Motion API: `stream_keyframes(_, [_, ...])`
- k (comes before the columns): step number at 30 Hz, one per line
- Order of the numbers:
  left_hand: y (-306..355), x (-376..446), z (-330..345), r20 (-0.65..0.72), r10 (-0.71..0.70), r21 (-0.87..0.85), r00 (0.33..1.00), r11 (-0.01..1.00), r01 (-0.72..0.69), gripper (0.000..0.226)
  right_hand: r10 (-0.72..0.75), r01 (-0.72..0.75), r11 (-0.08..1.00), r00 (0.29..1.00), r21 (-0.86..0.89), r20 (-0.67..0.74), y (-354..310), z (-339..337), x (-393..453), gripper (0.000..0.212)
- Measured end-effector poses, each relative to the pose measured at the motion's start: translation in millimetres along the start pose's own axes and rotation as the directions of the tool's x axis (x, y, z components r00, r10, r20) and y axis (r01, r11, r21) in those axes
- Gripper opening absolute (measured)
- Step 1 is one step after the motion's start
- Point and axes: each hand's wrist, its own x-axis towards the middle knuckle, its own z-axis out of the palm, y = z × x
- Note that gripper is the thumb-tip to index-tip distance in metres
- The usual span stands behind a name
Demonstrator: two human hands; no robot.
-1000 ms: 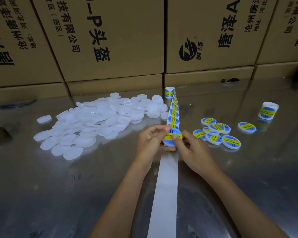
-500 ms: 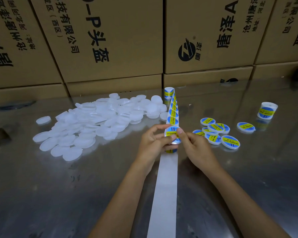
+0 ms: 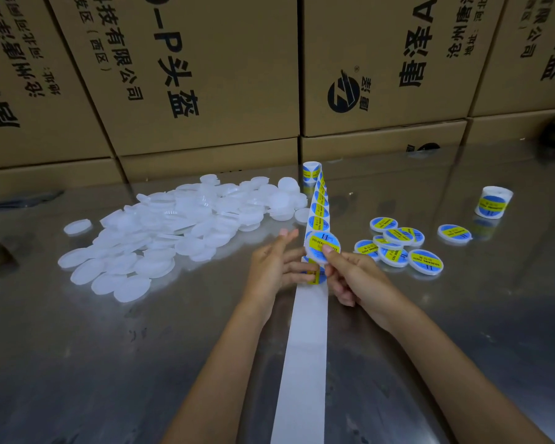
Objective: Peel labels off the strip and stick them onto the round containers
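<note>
— What is seen at the far left?

— A heap of plain white round containers [image 3: 173, 232] is spread over the shiny metal table [image 3: 77, 363], with one white disc [image 3: 77, 226] lying apart at its left edge. Brown cardboard boxes [image 3: 180, 75] with black print are stacked along the back.

— And in the middle?

— The left hand [image 3: 274, 267] is held beside the label strip [image 3: 319, 213]. Its forefinger and thumb are stretched upward, while its lower fingers are curled against the strip where a blue and yellow label [image 3: 316, 277] is partly lifted. The strip runs from a small roll [image 3: 310, 171] at the back of the table toward the person; nearer than the hands, only bare white backing [image 3: 305, 363] is left.

— Where is the labelled container?

— A container bearing a blue and yellow label [image 3: 321, 246] is pinched at its lower edge by the right hand [image 3: 356, 278], thumb on the face, and is raised just above the strip, tilted toward the camera. The two hands are close together, nearly touching.

— What is found to the right?

— A cluster of finished labelled containers [image 3: 398, 245] is laid near the right hand, some overlapping. One more labelled container [image 3: 455, 233] lies apart from them, and a second roll of labels [image 3: 493, 201] is stood well beyond it.
</note>
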Motion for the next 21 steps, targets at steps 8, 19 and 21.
stream_keyframes(8, [-9, 4, -6, -0.06, 0.011, 0.156, 0.998, 0.988, -0.001, 0.029, 0.245, -0.07, 0.806, 0.944, 0.588, -0.223, -3, -21, 11, 0.037])
stream_keyframes(19, [-16, 7, -2, -0.068, 0.063, 0.237, 0.996, 0.97, -0.045, 0.029, 0.297, -0.02, 0.681, 0.921, 0.732, -0.252, -1, -32, 11, 0.019])
stream_keyframes(21, [-17, 11, -3, -0.136, 0.124, 0.261, 0.983, 0.962, -0.085, 0.025, 0.264, -0.025, 0.743, 0.929, 0.668, -0.259, 0, -28, 12, 0.019])
